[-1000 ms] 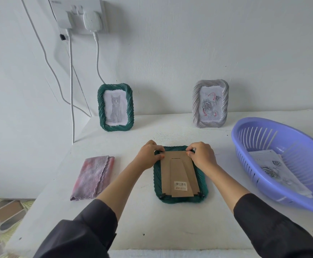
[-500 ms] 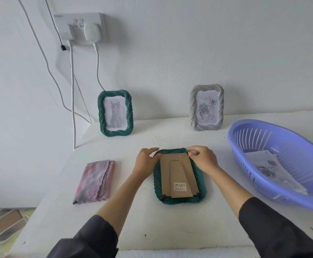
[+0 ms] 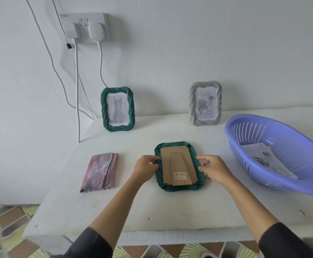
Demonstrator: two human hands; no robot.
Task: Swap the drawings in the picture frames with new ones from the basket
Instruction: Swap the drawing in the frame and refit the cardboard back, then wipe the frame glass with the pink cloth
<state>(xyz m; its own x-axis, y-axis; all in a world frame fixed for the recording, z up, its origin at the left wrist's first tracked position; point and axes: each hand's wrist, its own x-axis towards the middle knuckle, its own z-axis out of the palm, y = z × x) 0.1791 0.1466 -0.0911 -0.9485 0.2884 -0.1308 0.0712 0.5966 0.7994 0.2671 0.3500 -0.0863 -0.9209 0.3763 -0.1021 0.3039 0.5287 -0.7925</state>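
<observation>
1. Hidden: the face-down green frame (image 3: 179,165) shows only its back; its glass side and any drawing in it are not visible.
2. The purple basket (image 3: 248,125) is cut off by the right edge. The loose drawings (image 3: 263,159) inside are partly behind its near wall; a rose sketch shows, the rest is too blurred to read.
3. Dark sleeves cut off at the bottom edge.
4. The frame lies flat at table (image 3: 152,211) centre, between pink cloth (image 3: 100,171) and basket, apart from both.
5. Look: twisted rope-pattern green rim, brown cardboard back (image 3: 167,164) with flat easel leg, barcode sticker (image 3: 180,175) low on it, small dark tabs at the corners.
6. Left hand (image 3: 145,169): fingers curled, pinching the frame's left rim.
7. Right hand (image 3: 214,168): fingers curled onto the right rim, probably gripping it; the thumb contact is hard to see.
8. Against the back wall: upright green frame (image 3: 117,108) with grey cat drawing, left; upright pale grey frame (image 3: 205,103) with rose drawing, right. Well apart from each other.
9. Wall socket (image 3: 88,27) top left, two white cables hanging down.
</observation>
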